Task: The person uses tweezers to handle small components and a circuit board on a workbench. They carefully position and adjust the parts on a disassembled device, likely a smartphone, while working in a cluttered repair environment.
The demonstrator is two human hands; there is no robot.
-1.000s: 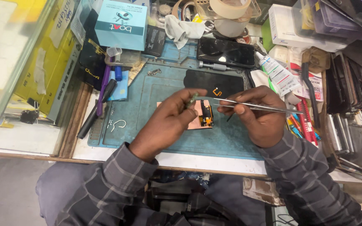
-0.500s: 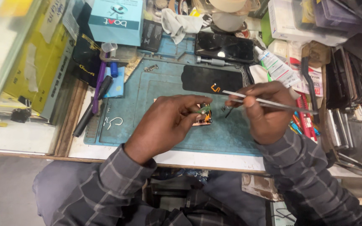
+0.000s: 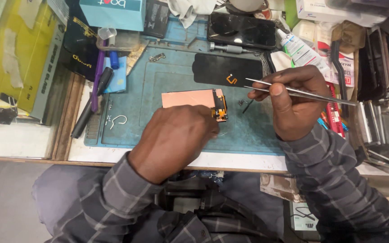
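Note:
A copper-backed phone display panel (image 3: 187, 98) lies on the blue work mat (image 3: 167, 76), with a small orange and black flex connector at its right end. My left hand (image 3: 174, 139) rests on the panel's near edge, fingertips close to that connector. My right hand (image 3: 293, 101) holds steel tweezers (image 3: 302, 91), their tips pointing left and lifted just right of the connector. A few tiny screws (image 3: 243, 103) lie on the mat below the tweezer tips.
A black phone screen (image 3: 228, 70) lies beyond the panel and a dark phone (image 3: 241, 29) farther back. Pens (image 3: 96, 85) and a light blue box (image 3: 113, 13) sit at the left, a white glue tube (image 3: 300, 49) and stacked phone parts (image 3: 383, 121) at the right.
My right hand has pulled the tweezers away from the panel to the right. My left hand slid down to the panel's near edge, uncovering its copper back.

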